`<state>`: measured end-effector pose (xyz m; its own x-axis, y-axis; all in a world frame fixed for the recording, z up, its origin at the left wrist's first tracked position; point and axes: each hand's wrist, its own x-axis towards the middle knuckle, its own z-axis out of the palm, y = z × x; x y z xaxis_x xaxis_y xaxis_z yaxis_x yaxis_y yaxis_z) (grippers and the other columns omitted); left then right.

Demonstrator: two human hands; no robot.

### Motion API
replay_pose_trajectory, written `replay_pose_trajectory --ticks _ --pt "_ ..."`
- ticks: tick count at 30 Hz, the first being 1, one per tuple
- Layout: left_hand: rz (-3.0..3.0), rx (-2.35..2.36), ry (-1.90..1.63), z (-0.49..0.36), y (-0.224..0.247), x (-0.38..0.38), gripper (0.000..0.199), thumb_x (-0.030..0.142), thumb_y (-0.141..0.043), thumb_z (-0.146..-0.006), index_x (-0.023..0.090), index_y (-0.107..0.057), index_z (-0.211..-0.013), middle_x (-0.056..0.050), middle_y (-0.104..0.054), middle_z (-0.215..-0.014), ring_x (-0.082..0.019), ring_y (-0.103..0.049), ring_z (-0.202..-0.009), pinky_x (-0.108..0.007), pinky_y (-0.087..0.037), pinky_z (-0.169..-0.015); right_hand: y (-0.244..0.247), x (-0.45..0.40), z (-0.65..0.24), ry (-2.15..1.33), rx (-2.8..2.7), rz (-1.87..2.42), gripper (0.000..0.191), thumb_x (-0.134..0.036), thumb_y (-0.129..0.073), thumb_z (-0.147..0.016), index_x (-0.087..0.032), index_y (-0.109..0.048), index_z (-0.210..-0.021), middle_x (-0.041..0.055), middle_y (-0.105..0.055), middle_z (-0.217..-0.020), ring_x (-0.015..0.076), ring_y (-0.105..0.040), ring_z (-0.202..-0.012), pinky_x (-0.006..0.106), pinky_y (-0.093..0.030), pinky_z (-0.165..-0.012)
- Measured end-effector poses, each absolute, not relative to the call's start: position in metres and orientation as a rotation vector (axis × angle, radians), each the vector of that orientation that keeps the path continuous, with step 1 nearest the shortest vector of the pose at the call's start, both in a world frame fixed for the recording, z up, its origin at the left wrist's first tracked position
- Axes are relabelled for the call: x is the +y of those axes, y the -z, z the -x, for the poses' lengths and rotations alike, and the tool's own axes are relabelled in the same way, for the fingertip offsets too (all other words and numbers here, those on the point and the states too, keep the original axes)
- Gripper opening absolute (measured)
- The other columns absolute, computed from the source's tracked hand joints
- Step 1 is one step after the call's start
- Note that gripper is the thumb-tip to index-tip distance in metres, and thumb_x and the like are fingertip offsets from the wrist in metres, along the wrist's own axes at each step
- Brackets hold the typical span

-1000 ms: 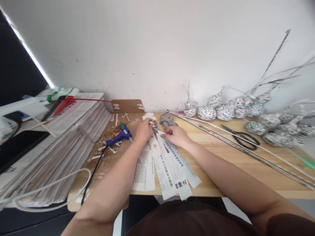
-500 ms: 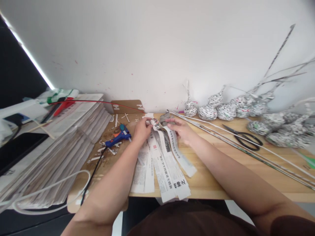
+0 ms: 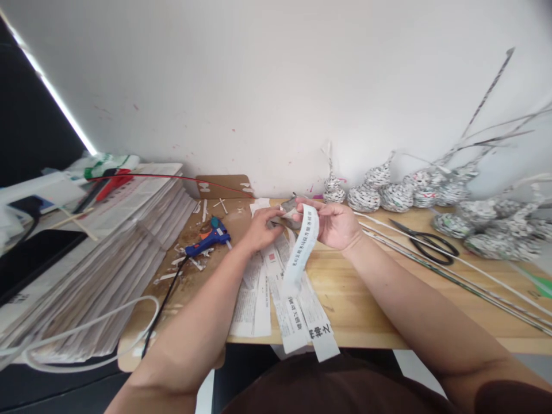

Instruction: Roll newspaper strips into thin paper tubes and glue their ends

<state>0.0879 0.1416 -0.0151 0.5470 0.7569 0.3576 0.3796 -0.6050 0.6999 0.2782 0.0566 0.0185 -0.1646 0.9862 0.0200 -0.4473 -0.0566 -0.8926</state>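
My right hand (image 3: 338,225) holds a narrow newspaper strip (image 3: 302,244) near its upper end, and the strip hangs down in a curve toward me. My left hand (image 3: 265,229) is beside it, fingers curled at the upper ends of other newspaper strips (image 3: 319,328); what lies between those fingers is hidden. These strips fan out over the table and past its front edge. Further printed strips (image 3: 252,305) lie flat to their left. A crumpled grey cloth-like piece (image 3: 291,206) sits just behind both hands.
To the left are a blue glue gun (image 3: 207,241), paper scraps and a tall newspaper stack (image 3: 142,247). On the right lie black scissors (image 3: 431,244), long thin paper rods (image 3: 457,282) and several woven paper gourd shapes (image 3: 397,195). A white wall rises behind.
My right hand has lifted one strip off the others and turned its palm upward, swinging the strip leftward. My left hand has moved slightly right, its fingers more curled.
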Motion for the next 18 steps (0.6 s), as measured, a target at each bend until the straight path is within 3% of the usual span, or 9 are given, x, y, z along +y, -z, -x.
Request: replay_pose_trajectory --ticks 2,3,7,11,15,18 --pt "-2.183 0.939 -0.927 -0.089 0.013 0.139 0.013 0.024 -0.068 -0.071 0.021 -0.071 -0.084 -0.004 -0.069 -0.107 -0.022 -0.058 -0.108 -0.036 -0.039 -0.102 -0.023 0.054 -0.28 -1.439 -1.005 0.774 0.047 -0.016 -0.047 -0.07 -0.016 -0.062 -0.116 0.0087 -0.066 -0.114 0.0261 -0.064 -0.105 0.042 -0.053 -0.084" --pt "-2.141 0.901 -0.923 -0.089 0.011 0.138 0.012 0.031 -0.068 -0.073 0.02 -0.071 -0.078 -0.004 -0.07 -0.099 -0.022 -0.061 -0.1 -0.035 -0.042 -0.097 -0.023 0.054 -0.281 -1.38 -1.016 0.78 0.046 -0.017 -0.049 -0.071 -0.018 -0.062 -0.115 0.0079 -0.066 -0.115 0.0261 -0.062 -0.107 0.042 -0.053 -0.085" --pt "-1.86 0.671 -0.747 -0.088 0.009 0.135 0.036 0.051 -0.061 -0.078 0.016 -0.07 -0.077 -0.004 -0.069 -0.08 -0.019 -0.063 -0.077 -0.03 -0.049 -0.075 -0.02 0.063 -0.286 -1.179 -0.924 0.88 0.024 -0.033 -0.056 -0.08 -0.022 -0.063 -0.1 0.0049 -0.069 -0.103 0.0234 -0.063 -0.101 0.036 -0.054 -0.079" --pt "-1.612 0.593 -0.634 -0.089 0.01 0.133 0.052 0.064 -0.054 -0.077 0.014 -0.067 -0.072 -0.004 -0.064 -0.067 -0.016 -0.061 -0.068 -0.03 -0.048 -0.071 -0.019 0.075 -0.295 -1.059 -0.675 0.899 0.023 -0.044 -0.064 -0.078 -0.021 -0.06 -0.083 0.0029 -0.069 -0.081 0.0204 -0.066 -0.084 0.032 -0.055 -0.072" --pt "-1.602 0.462 -0.594 -0.088 0.009 0.13 0.044 0.057 -0.062 -0.076 0.013 -0.065 -0.071 -0.001 -0.059 -0.063 -0.011 -0.054 -0.061 -0.024 -0.045 -0.065 -0.017 0.082 -0.302 -0.995 -0.549 0.85 0.02 -0.038 -0.067 -0.077 -0.02 -0.058 -0.074 -0.0005 -0.065 -0.07 0.0166 -0.064 -0.072 0.03 -0.054 -0.073" --pt "-1.602 0.4 -0.538 -0.087 0.007 0.124 0.03 0.041 -0.076 -0.068 0.013 -0.066 -0.074 -0.001 -0.063 -0.076 -0.011 -0.058 -0.067 -0.022 -0.045 -0.066 -0.007 0.086 -0.303 -0.964 -0.509 0.877 0.013 -0.029 -0.065 -0.078 -0.021 -0.059 -0.07 -0.0022 -0.064 -0.065 0.0148 -0.061 -0.064 0.029 -0.053 -0.069"
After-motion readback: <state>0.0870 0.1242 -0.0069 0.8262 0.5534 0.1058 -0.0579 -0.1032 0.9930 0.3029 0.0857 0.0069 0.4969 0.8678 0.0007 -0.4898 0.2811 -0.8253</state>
